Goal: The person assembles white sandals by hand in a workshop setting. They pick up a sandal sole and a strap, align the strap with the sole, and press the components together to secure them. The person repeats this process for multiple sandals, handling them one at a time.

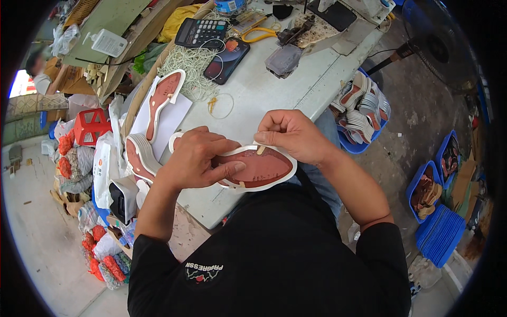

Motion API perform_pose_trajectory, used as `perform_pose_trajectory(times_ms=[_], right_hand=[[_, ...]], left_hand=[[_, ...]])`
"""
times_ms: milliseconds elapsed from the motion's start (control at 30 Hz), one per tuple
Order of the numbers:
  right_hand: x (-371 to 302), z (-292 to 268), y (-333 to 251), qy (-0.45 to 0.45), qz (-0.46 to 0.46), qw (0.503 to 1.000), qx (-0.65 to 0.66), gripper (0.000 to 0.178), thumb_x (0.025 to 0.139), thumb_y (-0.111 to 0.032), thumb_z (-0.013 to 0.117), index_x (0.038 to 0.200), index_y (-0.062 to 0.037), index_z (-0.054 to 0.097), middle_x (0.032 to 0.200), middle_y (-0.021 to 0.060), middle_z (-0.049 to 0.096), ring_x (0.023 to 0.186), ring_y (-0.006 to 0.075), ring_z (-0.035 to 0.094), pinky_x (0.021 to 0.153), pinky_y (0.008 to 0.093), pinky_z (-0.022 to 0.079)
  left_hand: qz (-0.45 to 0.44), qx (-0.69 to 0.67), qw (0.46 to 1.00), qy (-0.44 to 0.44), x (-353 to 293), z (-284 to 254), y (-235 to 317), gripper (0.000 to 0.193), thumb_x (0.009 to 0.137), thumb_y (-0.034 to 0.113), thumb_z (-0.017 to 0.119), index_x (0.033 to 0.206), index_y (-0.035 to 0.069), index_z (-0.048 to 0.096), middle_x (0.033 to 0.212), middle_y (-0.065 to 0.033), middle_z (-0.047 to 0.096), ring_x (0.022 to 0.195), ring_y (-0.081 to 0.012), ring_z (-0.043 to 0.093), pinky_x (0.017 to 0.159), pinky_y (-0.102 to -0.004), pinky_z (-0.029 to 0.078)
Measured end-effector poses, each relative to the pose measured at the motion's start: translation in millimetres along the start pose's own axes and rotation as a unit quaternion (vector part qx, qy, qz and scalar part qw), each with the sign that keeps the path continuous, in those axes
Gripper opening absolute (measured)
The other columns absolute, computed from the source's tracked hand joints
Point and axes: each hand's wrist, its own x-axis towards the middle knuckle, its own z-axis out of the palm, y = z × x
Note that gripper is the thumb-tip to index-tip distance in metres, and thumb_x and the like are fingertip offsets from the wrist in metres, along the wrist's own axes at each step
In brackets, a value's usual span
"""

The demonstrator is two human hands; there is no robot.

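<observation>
A shoe insole (269, 168), reddish-brown with a white rim, is held just in front of my body at the table's near edge. My left hand (198, 158) grips its narrower middle, thumb pressed on the brown face. At the far rim my right hand (288, 134) pinches the white edging between thumb and forefinger, beside a small beige tab (261, 149). A second beige tab (242, 184) shows on the near edge. To the left, another such insole (165, 95) lies on white paper (174, 113), and a stack of them (140, 156) sits nearer me.
On the table (253, 95) are tangled white cord (185, 71), a calculator (200, 33), a phone (227, 61), yellow-handled pliers (259, 35) and a clear box (284, 59). A blue basket of soles (362, 113) stands right of the table, below a black fan (441, 53).
</observation>
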Motion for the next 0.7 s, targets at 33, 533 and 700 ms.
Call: perform_pose_trajectory(times_ms=[33,533,700], right_hand=[[-3,0,-4,0.009,0.003,1.0,-0.025,0.013,0.102,-0.012,0.069,0.098,-0.0002,0.067,0.088,0.003,0.072,0.081,0.0072,0.066,0.073,0.025,0.053],[-44,18,-32,0.254,-0.367,0.758,-0.476,0.043,0.088,-0.019,0.078,0.124,-0.0007,0.066,0.129,0.0167,0.066,0.118,0.0338,0.06,0.097,0.0443,0.047],[-29,26,2,0.138,-0.058,0.975,0.162,0.045,0.099,-0.022,0.072,0.135,0.0013,0.059,0.123,0.0078,0.069,0.108,0.0138,0.063,0.094,0.0324,0.05]], left_hand=[[0.003,-0.006,1.0,0.007,0,1,0,0.032,0.084,0.036,0.08,0.098,0.007,0.077,0.066,-0.0066,0.062,0.061,-0.0281,0.06,0.065,-0.0392,0.044],[-0.126,-0.093,0.976,0.15,-7,11,4,0.031,0.088,0.033,0.082,0.096,0.004,0.077,0.073,-0.0082,0.068,0.063,-0.018,0.061,0.066,-0.0335,0.047],[-0.236,-0.392,0.877,0.143,-8,24,14,0.031,0.099,0.029,0.075,0.102,-0.002,0.072,0.084,-0.0025,0.07,0.082,-0.0058,0.06,0.07,-0.0247,0.047]])
